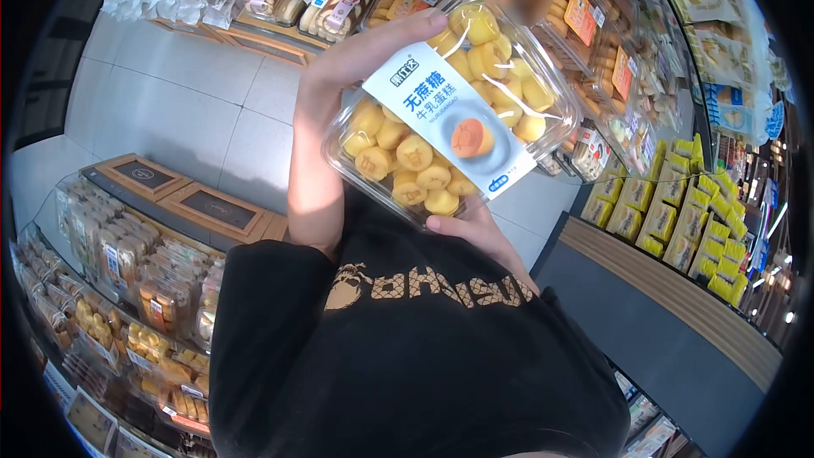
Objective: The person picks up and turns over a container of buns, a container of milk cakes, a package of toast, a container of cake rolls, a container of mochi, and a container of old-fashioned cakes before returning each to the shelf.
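A clear plastic box of small round yellow cakes [415,161] is held up in front of my chest, tilted. A white and blue paper label with Chinese writing and a picture of a cake runs across its lid. My left hand [381,47] grips the far left edge of the box, its thumb or a finger lying along the top by the label; the other fingers are hidden behind. At the near edge, my right hand [475,229] supports the box with the thumb against its rim, and most of that hand is out of sight beneath it.
Packaged pastries [326,0] fill a wooden display at the top. Boxed baked goods [153,305] crowd a shelf at lower left. Yellow packets [670,212] stand in rows on a grey counter [644,314] at right. Grey floor tiles [161,93] show at upper left.
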`<state>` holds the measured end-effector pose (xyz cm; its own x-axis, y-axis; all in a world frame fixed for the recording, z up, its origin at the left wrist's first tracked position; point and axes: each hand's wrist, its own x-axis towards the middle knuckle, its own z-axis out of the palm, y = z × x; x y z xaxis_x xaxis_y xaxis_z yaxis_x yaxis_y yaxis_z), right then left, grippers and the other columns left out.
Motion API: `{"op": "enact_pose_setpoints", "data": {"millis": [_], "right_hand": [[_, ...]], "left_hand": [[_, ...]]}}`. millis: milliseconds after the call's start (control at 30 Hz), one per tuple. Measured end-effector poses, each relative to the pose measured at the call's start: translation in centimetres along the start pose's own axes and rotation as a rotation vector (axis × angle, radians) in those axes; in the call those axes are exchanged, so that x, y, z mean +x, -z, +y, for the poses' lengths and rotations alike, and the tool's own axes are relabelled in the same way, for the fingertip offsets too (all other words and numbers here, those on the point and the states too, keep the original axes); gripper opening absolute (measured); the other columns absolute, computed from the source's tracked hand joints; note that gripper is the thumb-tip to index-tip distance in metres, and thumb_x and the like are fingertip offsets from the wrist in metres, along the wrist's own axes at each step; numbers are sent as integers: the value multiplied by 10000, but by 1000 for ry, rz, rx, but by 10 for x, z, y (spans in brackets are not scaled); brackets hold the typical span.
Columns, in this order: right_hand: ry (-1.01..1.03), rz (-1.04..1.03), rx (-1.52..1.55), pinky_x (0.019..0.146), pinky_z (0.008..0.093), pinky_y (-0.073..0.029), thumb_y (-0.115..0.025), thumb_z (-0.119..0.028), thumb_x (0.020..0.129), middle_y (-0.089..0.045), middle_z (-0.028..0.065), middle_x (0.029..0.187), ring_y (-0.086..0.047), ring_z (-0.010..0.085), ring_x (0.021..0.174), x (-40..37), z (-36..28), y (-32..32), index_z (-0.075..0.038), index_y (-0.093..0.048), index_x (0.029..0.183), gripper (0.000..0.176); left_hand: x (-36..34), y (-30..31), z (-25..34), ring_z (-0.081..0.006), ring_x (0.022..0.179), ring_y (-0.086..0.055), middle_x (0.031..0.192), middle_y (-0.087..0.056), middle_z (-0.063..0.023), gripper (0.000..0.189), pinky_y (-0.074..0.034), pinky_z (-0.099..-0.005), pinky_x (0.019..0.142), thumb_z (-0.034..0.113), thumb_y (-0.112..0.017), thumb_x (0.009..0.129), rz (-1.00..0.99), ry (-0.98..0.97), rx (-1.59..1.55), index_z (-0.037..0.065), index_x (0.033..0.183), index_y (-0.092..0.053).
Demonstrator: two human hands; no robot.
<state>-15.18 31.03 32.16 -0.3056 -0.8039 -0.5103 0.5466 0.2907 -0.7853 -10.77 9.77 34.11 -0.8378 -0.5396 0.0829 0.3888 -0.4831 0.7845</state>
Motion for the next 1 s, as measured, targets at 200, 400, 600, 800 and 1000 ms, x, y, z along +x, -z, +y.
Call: {"op": "enact_pose_setpoints", "data": {"millis": [200, 400, 600, 800, 1000], "right_hand": [[18, -46, -2, 834, 291, -458, -674, -23, 706, -478, 117, 1148, -520, 175, 1001, 3, -2, -3, 26, -327, 1242, 640], [14, -9, 73, 858, 295, -445, -652, -1, 714, -486, 117, 1136, -523, 182, 1000, 2, 2, -7, 24, -335, 1238, 613], [35, 14, 40, 790, 269, -445, -636, 29, 707, -536, 86, 1061, -534, 155, 933, 4, -5, 2, 29, -400, 1197, 544], [167, 29, -110, 847, 276, -408, -624, -20, 738, -516, 79, 1106, -497, 145, 1002, 1, -15, -2, 34, -386, 1207, 528], [238, 11, 194, 918, 307, -374, -658, -103, 736, -437, 132, 1211, -461, 195, 1079, -1, 11, -6, 42, -320, 1251, 632]], "left_hand": [[9, 2, 9, -112, 714, -632, 883, -643, -77, 361, -506, -191, 600, 339, -639, 780, 153, 490, -251, 38, 973, -589], [18, 15, 7, -116, 710, -635, 885, -643, -74, 363, -504, -191, 589, 338, -629, 786, 41, 582, -250, 41, 991, -583], [29, 27, -10, -99, 776, -618, 877, -642, -63, 440, -491, -197, 647, 422, -540, 828, 3, 271, 44, 34, 1033, -576], [40, 45, -11, -88, 821, -588, 967, -617, -57, 511, -464, -195, 688, 452, -471, 863, -204, 300, 232, 19, 1127, -528], [30, 33, 12, -123, 929, -554, 1051, -581, -78, 488, -441, -241, 795, 381, -501, 866, -195, 330, 242, 11, 1184, -481]]}}
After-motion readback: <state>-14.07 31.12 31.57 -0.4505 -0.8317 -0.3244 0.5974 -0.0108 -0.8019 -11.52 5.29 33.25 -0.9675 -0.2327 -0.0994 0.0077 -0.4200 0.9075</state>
